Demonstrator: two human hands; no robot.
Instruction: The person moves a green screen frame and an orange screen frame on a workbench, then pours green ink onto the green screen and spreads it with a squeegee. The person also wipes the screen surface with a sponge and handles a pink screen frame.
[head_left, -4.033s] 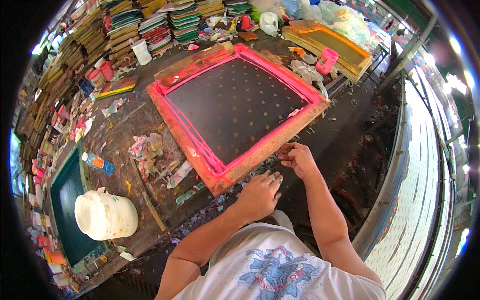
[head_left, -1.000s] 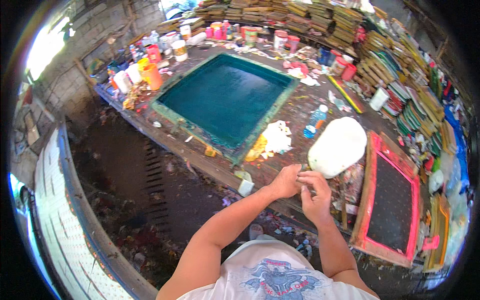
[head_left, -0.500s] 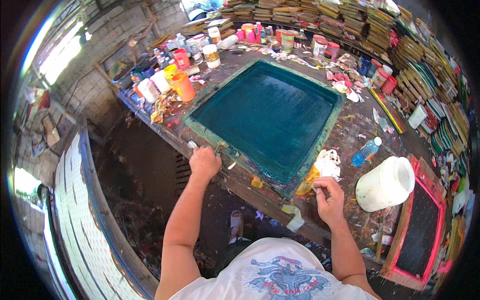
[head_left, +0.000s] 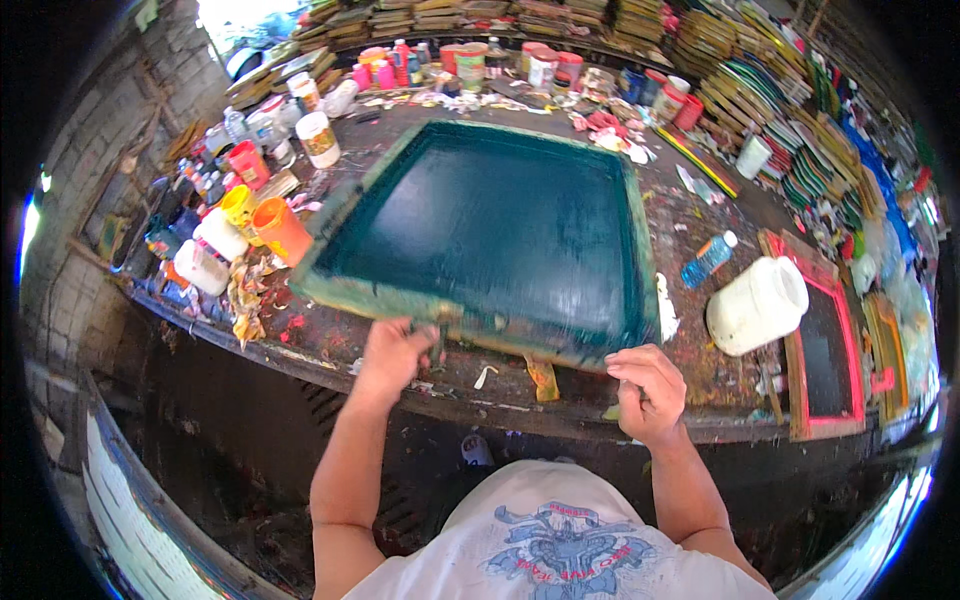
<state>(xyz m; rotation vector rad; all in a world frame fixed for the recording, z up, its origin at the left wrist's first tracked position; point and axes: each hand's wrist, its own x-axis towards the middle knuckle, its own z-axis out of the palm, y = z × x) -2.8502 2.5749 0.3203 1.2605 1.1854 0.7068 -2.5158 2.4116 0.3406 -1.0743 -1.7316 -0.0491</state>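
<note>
A large silkscreen frame point(head_left: 360, 296) with a dark teal mesh stands tilted over the worktable, its near edge raised off the top. My left hand point(head_left: 393, 358) is closed at that near edge, left of its middle, the fingertips partly hidden against the wood. At the near right corner my right hand point(head_left: 650, 390) grips the frame, fingers on top and thumb below. Beneath the lifted edge a yellow-stained rag point(head_left: 542, 379) shows on the table, and a small white scrap point(head_left: 485, 377) lies to its left.
A white plastic tub point(head_left: 755, 308) and a blue bottle point(head_left: 709, 260) stand to the right, beside a pink-edged screen point(head_left: 828, 350). Orange point(head_left: 281, 230) and other paint containers crowd the left. Stacked frames point(head_left: 740, 65) line the back. The worktable's front edge point(head_left: 450, 405) runs before me.
The frame's near edge has come up off the table. My right hand has moved onto its near right corner. The view has turned to the right.
</note>
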